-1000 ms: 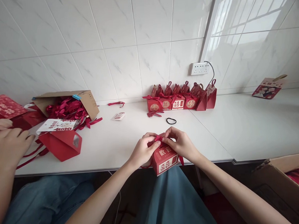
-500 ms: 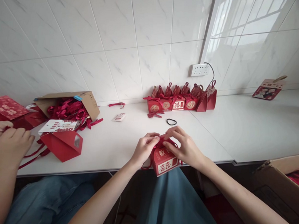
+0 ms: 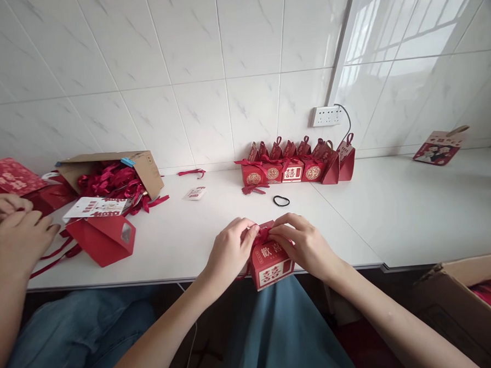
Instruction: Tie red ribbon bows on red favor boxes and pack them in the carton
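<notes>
A red gift box (image 3: 273,264) with white and gold characters stands at the table's front edge, just above my lap. On its top lies a dark red ribbon (image 3: 262,237) gathered at the middle. From the left, my left hand (image 3: 234,245) pinches the ribbon between thumb and fingers. Opposite it, my right hand (image 3: 304,241) pinches the ribbon's other side, fingertips close to those of the left. A ribbon tail hangs down at the box's left side. The exact shape of the knot is partly hidden by my fingers.
Behind stands a row of finished-looking red boxes (image 3: 292,172), with a black elastic band (image 3: 281,201) before it. Left are a carton (image 3: 151,175) of ribbons, a red box (image 3: 102,241) and a co-worker's hands (image 3: 19,229). Another carton (image 3: 460,282) is at the lower right.
Both hands have closed into pinches on the ribbon and drawn its loops tighter at the box top. The right fingers, spread before, are now together.
</notes>
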Motion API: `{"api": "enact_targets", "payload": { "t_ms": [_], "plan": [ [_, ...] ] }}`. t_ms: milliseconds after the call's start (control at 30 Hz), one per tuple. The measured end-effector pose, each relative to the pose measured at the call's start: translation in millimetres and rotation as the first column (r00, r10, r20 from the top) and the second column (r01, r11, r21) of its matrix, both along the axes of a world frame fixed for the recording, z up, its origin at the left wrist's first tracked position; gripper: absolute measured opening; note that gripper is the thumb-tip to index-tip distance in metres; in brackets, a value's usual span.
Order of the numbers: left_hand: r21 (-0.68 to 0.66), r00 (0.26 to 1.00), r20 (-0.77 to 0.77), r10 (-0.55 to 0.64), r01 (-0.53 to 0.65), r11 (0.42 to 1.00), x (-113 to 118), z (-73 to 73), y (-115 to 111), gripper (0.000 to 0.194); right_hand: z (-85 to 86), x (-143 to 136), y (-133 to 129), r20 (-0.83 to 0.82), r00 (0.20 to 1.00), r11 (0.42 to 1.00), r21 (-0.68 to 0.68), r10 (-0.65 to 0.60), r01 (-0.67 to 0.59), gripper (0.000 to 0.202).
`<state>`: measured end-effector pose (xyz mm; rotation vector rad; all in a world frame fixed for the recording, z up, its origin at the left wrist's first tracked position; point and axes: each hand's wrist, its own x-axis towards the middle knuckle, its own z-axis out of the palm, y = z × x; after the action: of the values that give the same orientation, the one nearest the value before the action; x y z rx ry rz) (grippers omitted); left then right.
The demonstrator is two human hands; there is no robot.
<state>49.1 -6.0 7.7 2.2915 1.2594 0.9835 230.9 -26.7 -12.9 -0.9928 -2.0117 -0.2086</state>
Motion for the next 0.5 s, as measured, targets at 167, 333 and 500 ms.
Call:
{"api": "enact_targets", "payload": {
  "t_ms": [167, 333, 500],
  "plan": [
    [0.099, 0.994, -0.089, 0.061, -0.052, 0.994, 3.5, -3.0, -11.5, 0.023, 0.9, 9.0, -2.2, 0.042, 0.997, 0.995, -0.079, 0.064, -0.061, 0.016],
    [0.228, 0.994, -0.068, 0.082, -0.065, 0.972, 2.4, -13.9, -14.7, 0.022, -0.8, 16.9, -2.4, 0.175, 0.981, 0.997, -0.007, 0.08, -0.08, 0.019],
    [0.169, 0.991, -0.063, 0.114, -0.102, 0.98, 2.9, -17.4, -16.1, 0.025, -0.6, 17.2, -1.6, 0.214, 0.976, 0.996, 0.065, 0.04, -0.056, 0.019]
  ]
}}
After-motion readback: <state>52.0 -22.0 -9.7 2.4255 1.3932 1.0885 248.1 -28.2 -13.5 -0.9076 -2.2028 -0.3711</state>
